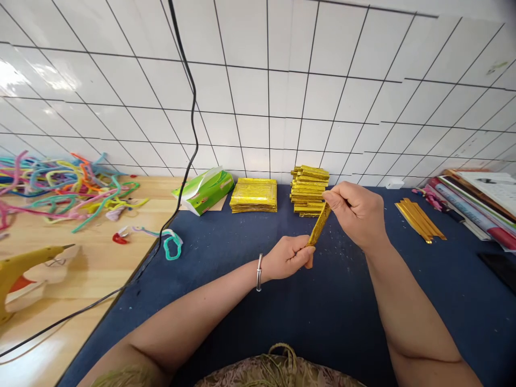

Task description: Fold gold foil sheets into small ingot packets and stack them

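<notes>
A narrow folded strip of gold foil paper (319,226) slants between my two hands above the dark blue mat. My left hand (288,258), with a silver bangle on its wrist, is closed on the lower end. The upper end is pinched in my right hand (357,212), thumb against curled fingers. Just behind my right hand rises a tall pile of folded gold strips (308,188). Left of that pile lies a flat stack of wider gold paper sheets (253,194). Several loose gold strips (420,219) are fanned out on the mat to the right.
A green tissue pack (205,191) sits near the tiled wall. A black cable (189,161) hangs down and crosses the left side. Tangled coloured pipe cleaners (80,185) and a yellow glue gun (28,266) lie on the wooden surface. Books and papers (479,199) are stacked at right.
</notes>
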Action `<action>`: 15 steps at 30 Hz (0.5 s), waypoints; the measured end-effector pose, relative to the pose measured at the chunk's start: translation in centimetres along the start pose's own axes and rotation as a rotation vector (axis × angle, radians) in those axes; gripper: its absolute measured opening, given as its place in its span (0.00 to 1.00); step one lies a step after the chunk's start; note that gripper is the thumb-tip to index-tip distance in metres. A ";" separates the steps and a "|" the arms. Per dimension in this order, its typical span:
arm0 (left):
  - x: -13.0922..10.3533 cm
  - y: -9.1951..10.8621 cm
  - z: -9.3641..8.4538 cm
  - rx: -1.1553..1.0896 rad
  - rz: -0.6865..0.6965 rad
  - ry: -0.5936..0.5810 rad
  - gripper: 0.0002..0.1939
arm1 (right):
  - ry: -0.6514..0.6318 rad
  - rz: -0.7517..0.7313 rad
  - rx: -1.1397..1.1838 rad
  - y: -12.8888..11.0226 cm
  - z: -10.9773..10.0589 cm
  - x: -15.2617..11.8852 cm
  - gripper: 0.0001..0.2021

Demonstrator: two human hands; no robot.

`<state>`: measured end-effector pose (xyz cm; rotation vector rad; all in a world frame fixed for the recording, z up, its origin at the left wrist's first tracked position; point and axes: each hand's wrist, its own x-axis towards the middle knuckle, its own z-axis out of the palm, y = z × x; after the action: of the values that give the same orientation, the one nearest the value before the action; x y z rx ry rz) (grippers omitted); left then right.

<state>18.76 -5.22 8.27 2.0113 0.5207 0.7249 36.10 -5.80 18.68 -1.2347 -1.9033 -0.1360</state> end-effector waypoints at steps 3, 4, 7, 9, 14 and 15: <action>0.1 -0.2 -0.1 0.084 0.023 0.017 0.23 | -0.004 0.004 -0.021 0.1 0.2 0.0 0.18; 0.1 -0.3 -0.1 0.112 0.039 0.022 0.22 | -0.001 0.004 -0.030 0.1 0.2 0.0 0.19; 0.1 -0.4 -0.2 0.168 0.088 0.036 0.22 | 0.012 0.007 -0.050 0.1 0.3 0.0 0.18; 0.1 -0.5 -0.3 0.183 0.104 0.054 0.22 | 0.029 0.011 -0.060 0.1 0.3 0.0 0.18; 0.2 -1.3 -0.5 0.225 0.122 0.091 0.21 | 0.041 0.012 -0.091 0.4 0.4 0.0 0.18; 0.2 -1.5 -0.5 0.231 0.122 0.089 0.21 | 0.032 0.010 -0.095 0.5 0.5 -0.1 0.18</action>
<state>18.42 -4.00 7.23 2.2488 0.5584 0.8652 36.19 -5.37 18.20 -1.2968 -1.8817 -0.2417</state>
